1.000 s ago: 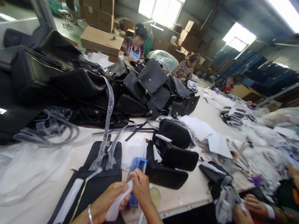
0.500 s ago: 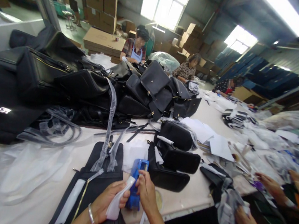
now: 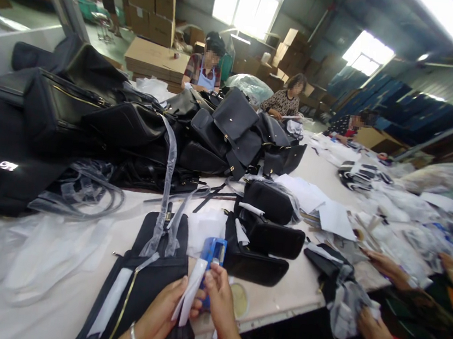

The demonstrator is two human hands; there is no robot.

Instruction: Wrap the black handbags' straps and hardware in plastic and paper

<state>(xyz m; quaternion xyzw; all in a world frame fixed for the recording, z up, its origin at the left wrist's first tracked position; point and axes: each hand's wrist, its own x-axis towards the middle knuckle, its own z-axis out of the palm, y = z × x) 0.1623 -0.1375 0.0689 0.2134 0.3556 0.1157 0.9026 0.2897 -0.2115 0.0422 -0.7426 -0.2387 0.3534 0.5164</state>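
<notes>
My left hand [image 3: 162, 310] is closed around a folded white strip [image 3: 194, 292], thin like paper or foam sheet, held upright. Close to its right edge, my right hand [image 3: 219, 295] has thumb and fingers pinched together; what is between the fingertips is too small to make out. Behind both hands stands a blue tape dispenser [image 3: 214, 249], partly covered by the strip and my fingers. Beneath my left hand lies a black backpack [image 3: 155, 276] with a gold zip, plastic-wrapped straps and a white wrapped piece along its side.
A big heap of black bags [image 3: 132, 130] fills the table's far side. Several black bags [image 3: 258, 267] lie right of the dispenser, near a tape roll [image 3: 238, 301]. Clear plastic [image 3: 50, 263] is spread at left. A co-worker's hands [image 3: 375, 333] handle a wrapped bag at right.
My right hand has drawn back slightly from the tape dispenser towards me. In my left hand the white strip has turned more upright, its folded layers now showing.
</notes>
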